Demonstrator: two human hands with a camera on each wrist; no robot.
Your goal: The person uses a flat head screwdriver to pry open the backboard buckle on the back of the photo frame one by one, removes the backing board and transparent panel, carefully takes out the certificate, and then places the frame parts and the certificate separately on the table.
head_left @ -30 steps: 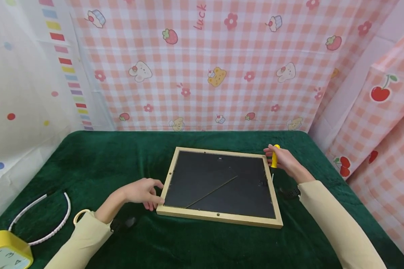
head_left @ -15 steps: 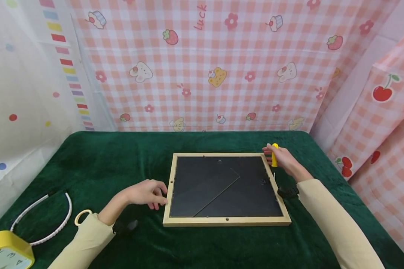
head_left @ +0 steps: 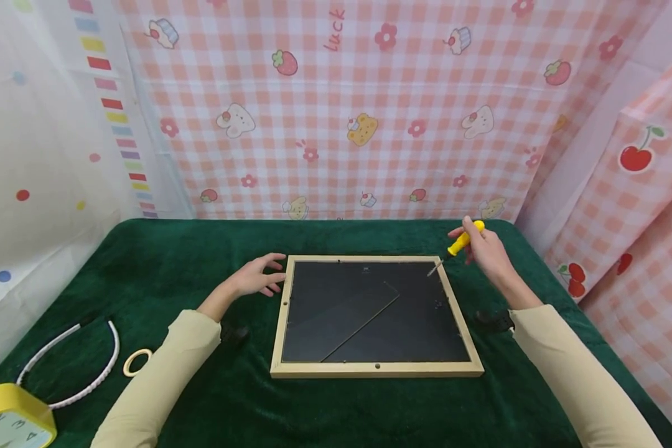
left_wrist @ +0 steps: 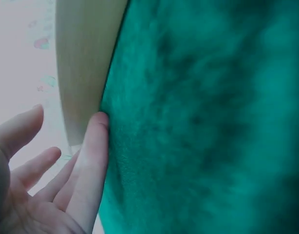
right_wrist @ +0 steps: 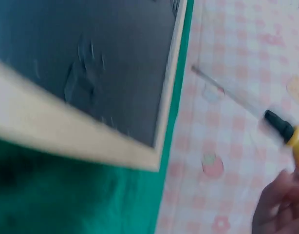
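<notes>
Wooden frame point(head_left: 336, 371): back panel seated, screwdriver point(head_left: 458, 245) aloft, work apparently early

I saw the frame lying flat on the green cloth point(head_left: 235, 404), its black panel point(head_left: 325, 298) upward, between the person's two hands. The panel sat inside the frame along all four sides. A thin slanting line point(head_left: 361, 328) crossed it, perhaps the edge of a stand leg; I could not be sure. The left hand point(head_left: 253, 276) was spread wide at the far left corner, a fingertip against the frame's outer side. The right hand point(head_left: 488, 252) had its fingers curled round the screwdriver's yellow handle, and the tip point(right_wrist: 195, 68) hung near the far right corner, touching nothing. From my remote seat, I judged that the panel's removal or fastening, whichever was intended, was what remained. The dark spots point(head_left: 378, 366) set in the wood were too small for me to tell screws from holes.
</notes>
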